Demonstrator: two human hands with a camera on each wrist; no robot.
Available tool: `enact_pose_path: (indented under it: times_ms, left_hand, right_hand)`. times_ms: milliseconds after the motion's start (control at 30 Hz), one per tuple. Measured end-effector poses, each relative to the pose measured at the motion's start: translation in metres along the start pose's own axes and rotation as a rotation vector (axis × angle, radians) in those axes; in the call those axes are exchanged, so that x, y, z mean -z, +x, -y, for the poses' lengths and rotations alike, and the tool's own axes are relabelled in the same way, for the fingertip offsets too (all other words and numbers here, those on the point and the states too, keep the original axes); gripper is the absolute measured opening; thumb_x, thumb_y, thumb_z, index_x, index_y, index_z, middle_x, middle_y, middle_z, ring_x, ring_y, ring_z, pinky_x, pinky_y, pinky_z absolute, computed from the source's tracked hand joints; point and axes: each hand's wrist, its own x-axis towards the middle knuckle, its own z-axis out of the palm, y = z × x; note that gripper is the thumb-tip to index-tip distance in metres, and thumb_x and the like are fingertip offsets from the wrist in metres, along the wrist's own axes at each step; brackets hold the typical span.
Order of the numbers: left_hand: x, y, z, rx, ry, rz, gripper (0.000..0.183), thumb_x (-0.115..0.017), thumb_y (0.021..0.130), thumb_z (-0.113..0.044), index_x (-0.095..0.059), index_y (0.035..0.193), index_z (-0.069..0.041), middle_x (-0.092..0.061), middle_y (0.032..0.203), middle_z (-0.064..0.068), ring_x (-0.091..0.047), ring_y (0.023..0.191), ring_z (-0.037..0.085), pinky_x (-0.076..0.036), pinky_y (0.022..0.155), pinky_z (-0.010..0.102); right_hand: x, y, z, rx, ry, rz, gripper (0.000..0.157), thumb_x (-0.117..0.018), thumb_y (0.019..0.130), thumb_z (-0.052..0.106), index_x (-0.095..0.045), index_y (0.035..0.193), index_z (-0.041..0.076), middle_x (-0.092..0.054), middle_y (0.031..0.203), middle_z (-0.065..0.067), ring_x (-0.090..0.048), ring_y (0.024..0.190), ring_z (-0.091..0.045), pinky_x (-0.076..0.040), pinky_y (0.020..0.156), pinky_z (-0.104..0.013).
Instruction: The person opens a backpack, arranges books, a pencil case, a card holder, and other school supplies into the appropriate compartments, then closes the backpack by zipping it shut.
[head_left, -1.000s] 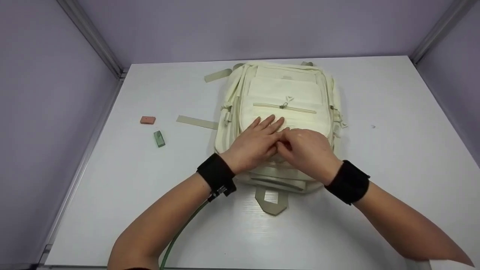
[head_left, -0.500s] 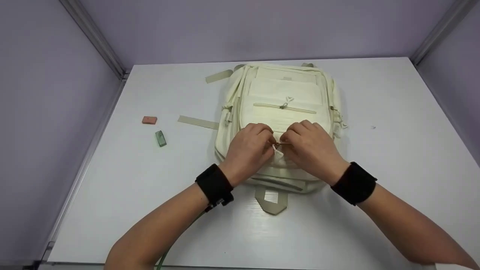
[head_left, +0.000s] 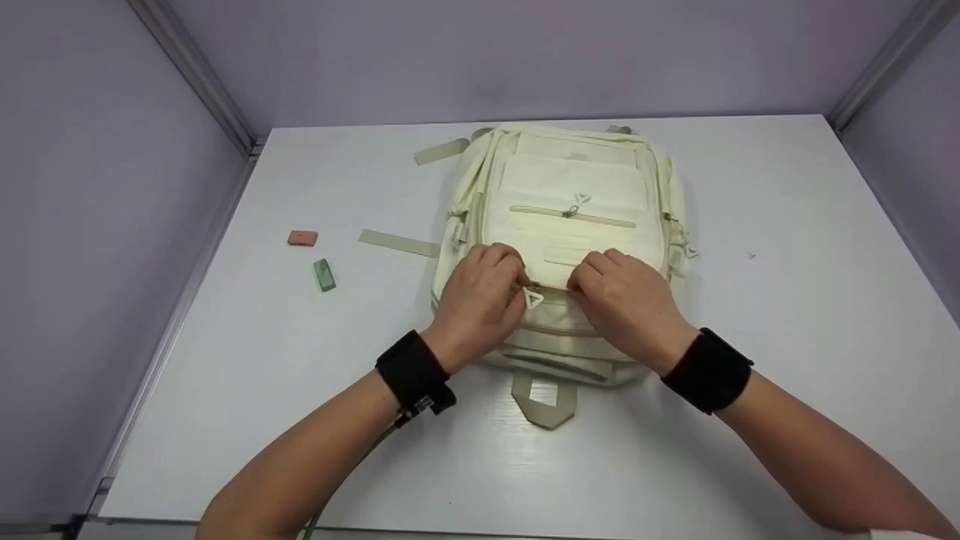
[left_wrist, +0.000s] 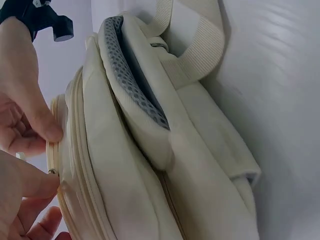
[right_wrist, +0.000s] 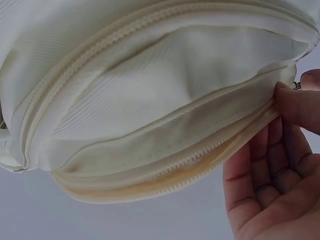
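Note:
A cream backpack (head_left: 581, 176) lies front up on the white table. My left hand (head_left: 480, 300) pinches the slider of its lower front pocket zipper, and a triangular zipper pull (head_left: 533, 299) hangs beside the fingers. In the left wrist view the metal slider (left_wrist: 52, 171) shows at the thumb. My right hand (head_left: 626, 300) grips the pocket edge just to the right, its thumb on the fabric. Along that pocket edge (right_wrist: 165, 187), in the right wrist view, two rows of zipper teeth stand apart. The pocket's inside is hidden.
An orange-red block (head_left: 302, 238) and a green block (head_left: 325, 275) lie on the table (head_left: 225, 360) left of the backpack. Grey-beige straps (head_left: 397, 244) stick out from its left side, and a strap loop (head_left: 544, 412) points toward the person. Purple-grey walls (head_left: 510, 60) enclose the table.
My left hand lay flat on the backpack, then took the zipper slider and drew it left. The right hand stayed near the same spot, and the gap between the hands has widened.

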Motion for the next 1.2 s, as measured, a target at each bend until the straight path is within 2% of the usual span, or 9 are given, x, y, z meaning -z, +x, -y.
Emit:
enact_pose_path:
  times_ms: [167,267,433,733,967,1200]
  left_hand:
    - [0.011,-0.007,0.014,0.067,-0.073,0.027,0.015,-0.056,0.089,0.004,-0.064,0.094,-0.008,-0.062,0.113,0.008,-0.058,0.104,0.026,-0.050,0.082,0.034]
    - [0.016,-0.010,0.024,0.118,-0.114,0.027,0.014,-0.056,0.092,0.005,-0.063,0.097,-0.007,-0.061,0.113,0.008,-0.061,0.100,0.022,-0.052,0.075,0.032]
    - [0.021,-0.012,0.035,0.191,-0.169,0.061,0.012,-0.058,0.097,0.001,-0.064,0.104,-0.006,-0.066,0.108,0.005,-0.066,0.095,0.018,-0.053,0.078,0.032]
    - [0.027,-0.006,0.040,0.290,-0.270,0.129,0.011,-0.059,0.099,-0.002,-0.065,0.107,-0.007,-0.068,0.112,0.005,-0.066,0.109,0.020,-0.053,0.090,0.032]
    - [0.028,0.001,0.053,0.319,-0.264,0.108,0.012,-0.058,0.100,-0.002,-0.067,0.108,-0.006,-0.068,0.108,0.007,-0.064,0.100,0.020,-0.052,0.085,0.033]
    - [0.026,0.009,0.065,0.376,-0.290,0.108,0.011,-0.060,0.102,-0.005,-0.069,0.109,-0.007,-0.069,0.105,0.006,-0.063,0.094,0.018,-0.051,0.081,0.033]
  right_hand:
    - [0.000,0.000,-0.001,0.011,0.015,-0.003,0.012,-0.073,0.090,0.000,-0.065,0.084,0.006,-0.061,0.080,-0.006,-0.058,0.072,-0.026,-0.049,0.065,-0.037]
    - [0.001,0.000,-0.002,0.007,0.029,-0.002,0.012,-0.073,0.090,-0.001,-0.065,0.084,0.007,-0.061,0.080,-0.006,-0.058,0.072,-0.025,-0.049,0.065,-0.037]
    - [0.004,0.000,-0.003,-0.018,0.082,-0.008,0.011,-0.074,0.090,0.000,-0.067,0.084,0.007,-0.062,0.080,-0.005,-0.058,0.071,-0.024,-0.048,0.065,-0.035]
    - [0.009,0.004,-0.004,0.000,0.096,-0.093,0.009,-0.072,0.092,0.001,-0.066,0.089,0.007,-0.063,0.085,-0.006,-0.058,0.076,-0.027,-0.048,0.067,-0.037]
    - [0.014,0.008,-0.004,-0.006,0.105,-0.113,0.012,-0.074,0.091,0.001,-0.064,0.094,0.006,-0.068,0.095,-0.007,-0.066,0.086,-0.028,-0.053,0.072,-0.040]
    - [0.015,0.007,-0.005,-0.004,0.092,-0.119,0.010,-0.073,0.092,0.001,-0.066,0.094,0.007,-0.070,0.091,-0.006,-0.068,0.086,-0.027,-0.055,0.073,-0.041]
